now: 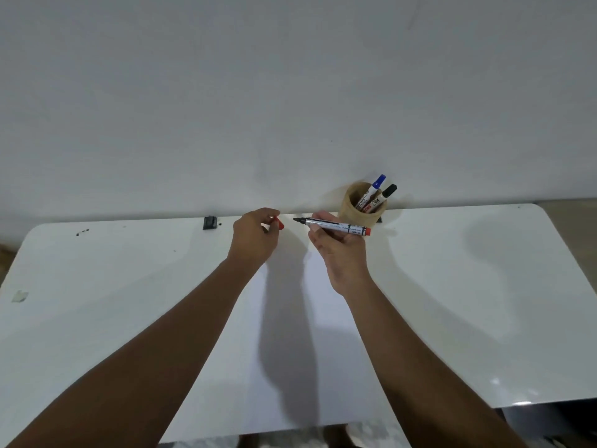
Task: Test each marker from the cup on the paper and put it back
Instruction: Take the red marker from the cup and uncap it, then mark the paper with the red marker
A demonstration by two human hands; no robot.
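Note:
My right hand (339, 250) holds an uncapped marker (332, 226) level above the table, its dark tip pointing left and its red end to the right. My left hand (255, 237) pinches the red cap (279, 223), a short gap away from the tip. A white sheet of paper (290, 334) lies on the table under both forearms. The tan cup (361, 210) stands at the table's back edge just behind my right hand, with a blue-capped marker (376, 185) and a black-capped marker (386, 194) leaning in it.
The white table (484, 286) runs up to a plain grey wall. A small black clip (210, 222) sits at the back edge left of my hands. Dark specks (82, 232) and a scrap of tape (20, 296) mark the left side.

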